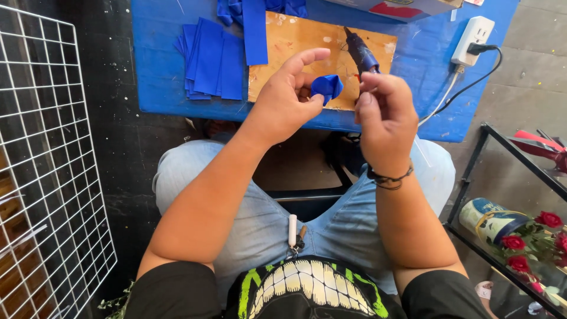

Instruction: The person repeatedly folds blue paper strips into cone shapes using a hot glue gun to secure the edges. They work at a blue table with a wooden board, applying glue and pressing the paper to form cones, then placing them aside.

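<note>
Blue ribbon piece point(327, 87) is sitting pinched in the left hand point(282, 101) above the near edge of the wooden board point(295, 47). The right hand point(385, 115) is gripping the glue gun point(361, 54) just beside it, with open room nearer.

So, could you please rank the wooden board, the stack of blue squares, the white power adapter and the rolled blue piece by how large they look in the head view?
1. wooden board
2. stack of blue squares
3. white power adapter
4. rolled blue piece, held in the left hand; nearer the camera, so its place against the adapter is unsure.
</note>
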